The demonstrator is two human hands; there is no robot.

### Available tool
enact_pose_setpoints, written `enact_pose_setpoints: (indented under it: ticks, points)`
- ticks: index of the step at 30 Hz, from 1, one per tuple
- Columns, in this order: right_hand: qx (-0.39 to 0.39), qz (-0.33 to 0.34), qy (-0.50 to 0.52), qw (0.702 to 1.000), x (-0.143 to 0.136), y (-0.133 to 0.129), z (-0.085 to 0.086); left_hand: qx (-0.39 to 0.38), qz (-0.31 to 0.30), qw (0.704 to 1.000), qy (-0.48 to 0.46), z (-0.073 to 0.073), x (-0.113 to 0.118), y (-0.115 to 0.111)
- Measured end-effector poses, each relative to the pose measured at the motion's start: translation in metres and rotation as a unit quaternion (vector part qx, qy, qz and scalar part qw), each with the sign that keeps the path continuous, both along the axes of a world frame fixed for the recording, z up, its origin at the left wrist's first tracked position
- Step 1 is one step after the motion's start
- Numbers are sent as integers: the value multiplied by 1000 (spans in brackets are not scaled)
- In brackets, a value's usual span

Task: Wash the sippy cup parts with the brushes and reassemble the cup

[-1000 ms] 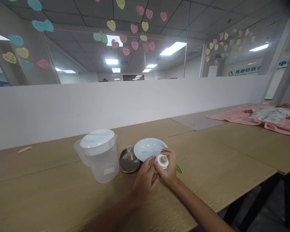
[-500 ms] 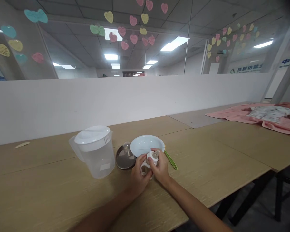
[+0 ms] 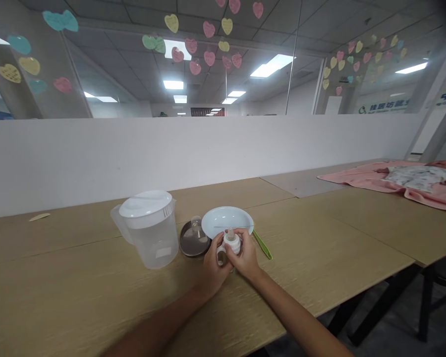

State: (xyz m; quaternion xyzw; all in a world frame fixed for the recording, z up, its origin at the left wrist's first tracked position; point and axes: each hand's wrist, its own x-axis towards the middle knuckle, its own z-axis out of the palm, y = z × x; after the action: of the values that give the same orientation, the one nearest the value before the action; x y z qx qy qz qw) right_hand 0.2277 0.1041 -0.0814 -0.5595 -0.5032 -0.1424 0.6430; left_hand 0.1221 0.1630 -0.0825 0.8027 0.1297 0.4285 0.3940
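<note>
Both hands hold a baby bottle with a white collar and a clear teat, just in front of a pale blue bowl. My left hand is closed around the bottle's body and handle, hiding much of it. With fingers and thumb, my right hand grips the white collar. The teat now points nearly straight up. Behind my hands sits the bowl. A green-handled brush or utensil lies at the bowl's right; its far end is hidden. On a dark round tray to the left stands a clear dome cap.
A lidded clear plastic pitcher stands left of the tray. A flat beige piece lies at the far left of the wooden table. At the far right, a baby-like figure in patterned clothing lies on a pink cloth.
The bottle has been tipped from leaning right to nearly upright, and my right fingers have shifted around its collar. The view has moved slightly.
</note>
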Motion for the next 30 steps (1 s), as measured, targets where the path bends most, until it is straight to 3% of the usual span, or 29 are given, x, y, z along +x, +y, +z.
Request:
enact_pose_setpoints:
  ticks: [11,19,25,30]
  points:
    - [17,31,-20,999,12,-3,-3,7,-11,1000,20,2,-4,-3]
    - [-11,-79,-53,995,-1,-2,5,9,2,1000,0,-5,-4,-3]
    - [-18,-33,-65,997,2,-4,-3,15,-11,1000,8,-3,-5,-3]
    - [-18,-41,-45,998,3,-4,-10,-13,-19,1000,3,-6,-5,-3]
